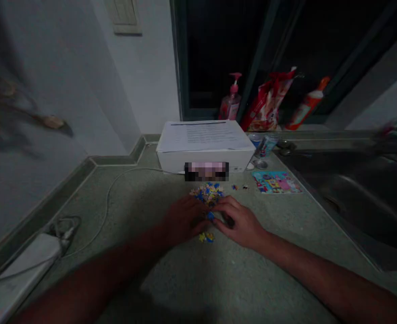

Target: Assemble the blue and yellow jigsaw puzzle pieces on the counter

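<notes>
Between my two hands is a blue jigsaw puzzle piece point(211, 215), pinched at its edges by fingers from either side. My left hand point(184, 219) has its fingers curled in toward it from the left, partly in shadow. From the right, my right hand point(241, 222) reaches it with thumb and index fingertips, the other fingers bent. A heap of loose puzzle pieces point(208, 191), blue, yellow and pale, lies just beyond my fingertips. Nearer me are a few yellow and blue pieces point(206, 236) close together. Two small pieces point(240, 187) lie apart, right of the heap.
A colourful picture card point(277, 182) lies at right, beside the sink point(347, 193). Behind the heap stands a white box point(205, 139) with a printed sheet. A cable runs left to a white power strip point(29, 265). A pump bottle point(231, 101) and red bag point(269, 101) stand behind.
</notes>
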